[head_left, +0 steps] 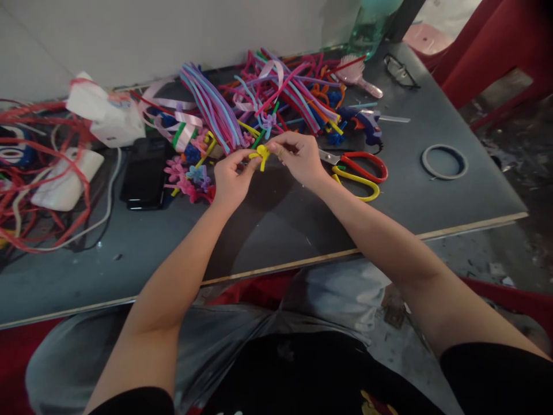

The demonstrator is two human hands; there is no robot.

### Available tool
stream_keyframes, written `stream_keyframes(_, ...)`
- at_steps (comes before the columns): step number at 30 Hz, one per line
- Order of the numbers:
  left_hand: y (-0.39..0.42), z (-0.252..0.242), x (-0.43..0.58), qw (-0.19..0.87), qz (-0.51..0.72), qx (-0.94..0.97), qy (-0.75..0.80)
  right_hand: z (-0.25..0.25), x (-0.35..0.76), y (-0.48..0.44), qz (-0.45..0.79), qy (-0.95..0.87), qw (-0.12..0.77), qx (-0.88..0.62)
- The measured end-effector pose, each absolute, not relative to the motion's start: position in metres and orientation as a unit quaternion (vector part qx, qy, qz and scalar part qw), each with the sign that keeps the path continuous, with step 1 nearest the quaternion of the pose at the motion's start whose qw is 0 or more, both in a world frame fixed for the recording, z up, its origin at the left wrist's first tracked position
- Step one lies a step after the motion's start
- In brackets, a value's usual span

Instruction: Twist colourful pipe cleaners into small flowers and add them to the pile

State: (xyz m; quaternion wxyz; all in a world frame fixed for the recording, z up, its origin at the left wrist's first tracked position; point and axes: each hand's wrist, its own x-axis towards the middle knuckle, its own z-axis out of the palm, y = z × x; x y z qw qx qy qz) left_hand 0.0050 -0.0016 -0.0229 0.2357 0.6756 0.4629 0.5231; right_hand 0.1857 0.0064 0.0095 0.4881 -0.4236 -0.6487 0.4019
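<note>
"One dark grey table takes up most of the frame. What's the biggest thing on it?"

"A spread of fuzzy stems, upper centre, at the far side. Probably pushed back so it's reachable but out of the hands' way."

"And beside it?"

"A neater bundle of purple and blue stems, just left of the spread, lying lengthwise together, perhaps so one can be drawn out easily."

"Next down in size?"

"The left hand and the right hand, mid-frame, facing each other, each pinching with thumb and fingertips."

"What about those scissors?"

"Right of centre, handles pointing right, blades partly hidden behind the right hand. Near enough to pick up, I'd guess. Further right sits a grey ring, well apart from everything."

"And the little fuzzy flowers?"

"Clustered just left of the left hand, seemingly kept to one side."

"So what's being pinched?"

"A small yellow fuzzy piece, centre of the frame, gripped from both sides. It's tiny and looks bendy, so fingertips suit it better than fists; its exact shape is hard to tell."
</note>
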Motion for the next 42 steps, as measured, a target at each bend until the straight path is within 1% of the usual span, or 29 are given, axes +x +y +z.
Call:
stream_keyframes(5,0.001,-0.027,0.007,0.286,0.558,0.648,0.432,0.008,0.185,0.007,0.473,-0.636,0.481,-0.375)
stream_keyframes(8,0.003,-0.028,0.009,0.33,0.58,0.637,0.385,0.003,0.185,0.008,0.561,-0.599,0.468,-0.327)
stream_keyframes(11,0.003,-0.028,0.011,0.372,0.602,0.612,0.353,-0.001,0.187,0.01,0.654,-0.559,0.431,-0.272)
stream_keyframes(13,0.003,-0.028,0.013,0.399,0.611,0.594,0.339,-0.001,0.189,0.01,0.691,-0.54,0.413,-0.244)
stream_keyframes(16,0.0,-0.028,0.016,0.449,0.604,0.575,0.322,-0.001,0.193,0.012,0.711,-0.535,0.397,-0.227)
stream_keyframes(20,-0.004,-0.024,0.018,0.508,0.588,0.55,0.306,-0.004,0.195,0.016,0.702,-0.556,0.372,-0.243)
stream_keyframes(22,-0.004,-0.022,0.017,0.523,0.589,0.54,0.296,-0.008,0.193,0.018,0.681,-0.569,0.378,-0.264)
stream_keyframes(24,-0.003,-0.02,0.016,0.536,0.588,0.531,0.293,-0.012,0.189,0.018,0.635,-0.582,0.42,-0.286)
stream_keyframes(26,-0.001,-0.02,0.014,0.544,0.586,0.515,0.31,-0.012,0.186,0.016,0.56,-0.6,0.483,-0.306)
stream_keyframes(28,0.002,-0.022,0.013,0.55,0.586,0.492,0.335,-0.01,0.185,0.012,0.466,-0.635,0.523,-0.325)
stream_keyframes(31,0.003,-0.027,0.012,0.568,0.584,0.466,0.344,-0.006,0.189,0.005,0.333,-0.713,0.513,-0.344)
stream_keyframes(34,0.002,-0.028,0.013,0.588,0.578,0.46,0.33,-0.007,0.192,0.003,0.24,-0.766,0.498,-0.327)
stream_keyframes(37,-0.002,-0.024,0.016,0.594,0.571,0.459,0.333,-0.013,0.194,0.007,0.195,-0.783,0.499,-0.315)
stream_keyframes(42,-0.006,-0.017,0.019,0.599,0.567,0.455,0.335,-0.017,0.196,0.012,0.165,-0.795,0.501,-0.299)
